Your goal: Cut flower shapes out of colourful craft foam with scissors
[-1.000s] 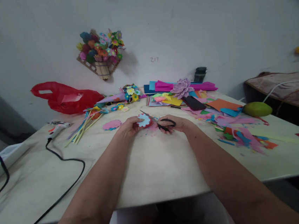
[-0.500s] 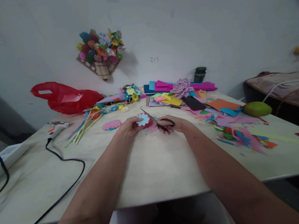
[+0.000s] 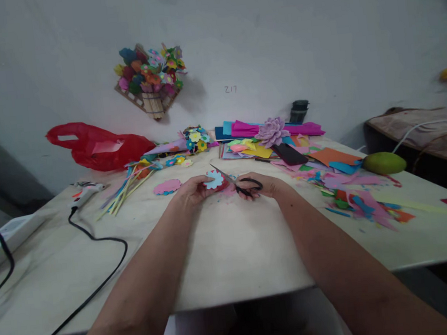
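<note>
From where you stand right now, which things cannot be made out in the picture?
All in the head view:
- Some fingertips of the left hand: hidden behind the blue flower and red paper.
- Whether the scissors touch the paper: too small, blurred.
- Most of the red bag's contents: hidden by its plastic.
- Power strip's far end: cut off by the left edge.

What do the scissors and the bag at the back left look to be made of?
Scissors: blades likely steel, grey with a dull sheen; handles probably plastic, smooth and black.
Bag: seemingly thin plastic film, red, slightly glossy, as it crumples and a pink shape shows faintly through.
</note>
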`<state>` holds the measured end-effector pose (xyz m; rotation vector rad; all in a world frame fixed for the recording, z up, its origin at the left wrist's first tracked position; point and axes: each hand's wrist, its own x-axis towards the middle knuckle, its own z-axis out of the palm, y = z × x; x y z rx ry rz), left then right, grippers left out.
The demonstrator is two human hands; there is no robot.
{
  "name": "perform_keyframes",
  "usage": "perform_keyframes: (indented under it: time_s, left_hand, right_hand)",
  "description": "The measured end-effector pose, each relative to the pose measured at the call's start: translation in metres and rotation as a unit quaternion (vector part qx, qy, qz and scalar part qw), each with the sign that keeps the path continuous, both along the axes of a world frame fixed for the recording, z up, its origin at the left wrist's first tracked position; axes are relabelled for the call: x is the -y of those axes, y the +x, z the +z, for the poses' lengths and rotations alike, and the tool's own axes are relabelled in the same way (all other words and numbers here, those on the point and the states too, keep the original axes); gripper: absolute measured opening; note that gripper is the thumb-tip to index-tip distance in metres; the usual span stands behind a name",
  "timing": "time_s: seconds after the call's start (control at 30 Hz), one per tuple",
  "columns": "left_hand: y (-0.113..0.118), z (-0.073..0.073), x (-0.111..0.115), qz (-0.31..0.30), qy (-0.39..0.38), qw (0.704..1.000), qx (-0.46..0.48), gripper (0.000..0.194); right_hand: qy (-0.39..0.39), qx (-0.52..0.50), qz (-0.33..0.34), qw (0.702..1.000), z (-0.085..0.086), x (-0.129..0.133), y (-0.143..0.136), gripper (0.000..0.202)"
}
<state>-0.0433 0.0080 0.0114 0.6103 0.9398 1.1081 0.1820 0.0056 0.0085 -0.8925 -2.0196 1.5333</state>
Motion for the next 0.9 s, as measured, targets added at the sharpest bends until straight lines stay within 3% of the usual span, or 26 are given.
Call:
perform_keyframes:
  time_s: [0.3,0.67,0.9]
  left_hand:
    - [-0.0027,-0.0044,-0.0047,-0.023,0.012,1.0,-0.005,0.027]
    - [-0.0016,-0.0022,-0.0021,-0.042,0.01,0.999,-0.02,0.034]
    - [-0.0002,-0.0011,-0.0009,-0.032,0.0,0.999,-0.02,0.03]
  right_hand:
    - [0.002,0.013,-0.001,1.0,0.0001,-0.0002,-0.0001,0.04]
    - [-0.004,0.015,-0.006,1.0,0.0005,0.0007,-0.0002,0.048]
    - [-0.009,0.015,-0.007,1.0,-0.0004,0.0,0.0002,0.046]
